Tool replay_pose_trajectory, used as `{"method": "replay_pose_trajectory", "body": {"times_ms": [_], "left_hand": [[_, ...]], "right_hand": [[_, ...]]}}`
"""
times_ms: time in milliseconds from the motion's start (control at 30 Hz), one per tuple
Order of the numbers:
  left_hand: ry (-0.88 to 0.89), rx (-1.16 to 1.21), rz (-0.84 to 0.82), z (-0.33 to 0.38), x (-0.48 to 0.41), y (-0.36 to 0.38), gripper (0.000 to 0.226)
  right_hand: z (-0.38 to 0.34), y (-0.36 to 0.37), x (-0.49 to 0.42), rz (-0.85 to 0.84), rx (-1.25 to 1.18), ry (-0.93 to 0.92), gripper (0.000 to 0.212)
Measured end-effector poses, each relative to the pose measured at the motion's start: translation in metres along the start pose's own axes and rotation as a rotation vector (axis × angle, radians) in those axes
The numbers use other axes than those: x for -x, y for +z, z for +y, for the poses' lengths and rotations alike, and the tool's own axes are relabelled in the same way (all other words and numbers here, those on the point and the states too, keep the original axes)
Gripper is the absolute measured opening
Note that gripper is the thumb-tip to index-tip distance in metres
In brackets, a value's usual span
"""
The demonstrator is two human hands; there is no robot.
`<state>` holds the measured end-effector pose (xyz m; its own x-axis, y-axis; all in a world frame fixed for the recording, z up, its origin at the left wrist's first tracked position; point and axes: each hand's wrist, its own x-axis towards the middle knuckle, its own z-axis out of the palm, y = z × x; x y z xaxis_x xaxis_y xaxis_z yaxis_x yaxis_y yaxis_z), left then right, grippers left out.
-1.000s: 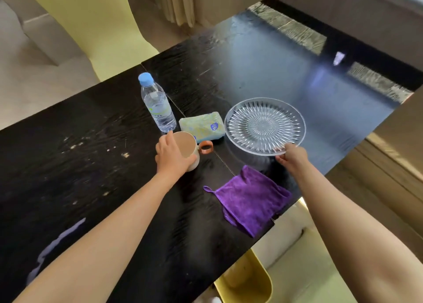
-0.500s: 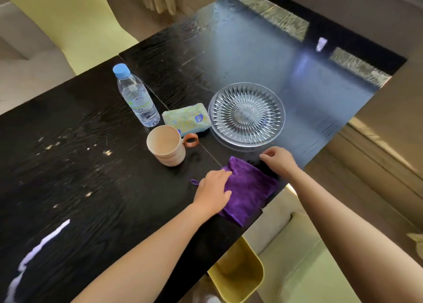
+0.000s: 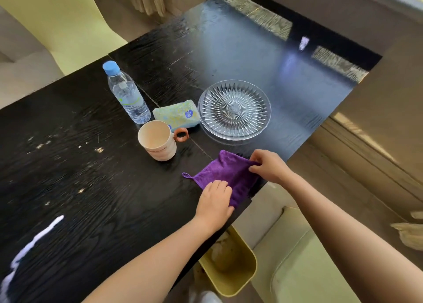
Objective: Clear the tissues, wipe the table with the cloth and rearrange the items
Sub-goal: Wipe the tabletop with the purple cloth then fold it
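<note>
A yellow bin [image 3: 231,270] holding crumpled tissues [image 3: 220,250] is sitting below the left hand [image 3: 215,202], which is pressing flat, fingers spread, on the purple cloth [image 3: 225,173] at the desk [image 3: 91,188] edge. The right hand [image 3: 269,166] is pinching the cloth's far corner. Beyond the hands are standing an empty cup [image 3: 158,141], a tissue pack [image 3: 176,114], a bare glass plate [image 3: 234,109] and a partly filled water bottle [image 3: 126,93].

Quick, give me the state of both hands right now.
Left hand: open, palm flat on the purple cloth.
Right hand: closed, pinching the cloth's far edge.
</note>
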<state>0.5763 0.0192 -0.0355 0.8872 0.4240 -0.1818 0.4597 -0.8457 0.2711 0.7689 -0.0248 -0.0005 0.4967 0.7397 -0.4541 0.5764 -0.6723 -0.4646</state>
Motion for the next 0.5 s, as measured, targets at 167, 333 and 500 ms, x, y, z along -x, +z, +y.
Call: {"method": "replay_pose_trajectory", "body": {"times_ms": [167,333,500], "left_hand": [[-0.212,0.299,0.123,-0.007,0.006,-0.028,0.018],[-0.299,0.597,0.188,-0.038,0.028,-0.077,0.019],[-0.350,0.817,0.311,-0.059,0.050,-0.122,0.020]], "right_hand": [[-0.015,-0.016,0.011,0.033,-0.102,-0.011,0.018],[-0.043,-0.028,0.019,0.113,-0.094,-0.088,0.014],[-0.093,-0.043,0.034,0.221,-0.204,-0.224,0.010]]}}
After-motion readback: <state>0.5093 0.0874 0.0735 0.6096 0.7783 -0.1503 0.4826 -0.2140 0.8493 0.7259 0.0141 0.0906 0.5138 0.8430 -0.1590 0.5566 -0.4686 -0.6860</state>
